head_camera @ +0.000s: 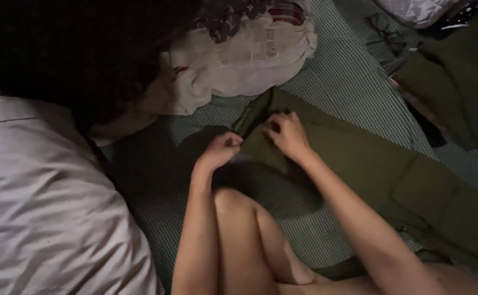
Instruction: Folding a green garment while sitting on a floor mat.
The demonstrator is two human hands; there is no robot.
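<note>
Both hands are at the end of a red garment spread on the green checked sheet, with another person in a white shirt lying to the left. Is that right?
Not quite: the head view shows the garment is olive green, not red. The rest holds: the left hand and right hand are at its end on the green checked sheet, and a person in a white shirt lies to the left.

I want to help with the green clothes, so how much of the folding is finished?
Done: a dark green garment lies apart at the upper right, though whether it is folded is unclear. In hand: the left hand and right hand pinch the top edge of the olive green trousers. Left: the trousers lie stretched out long on the checked sheet, not yet folded.
</note>
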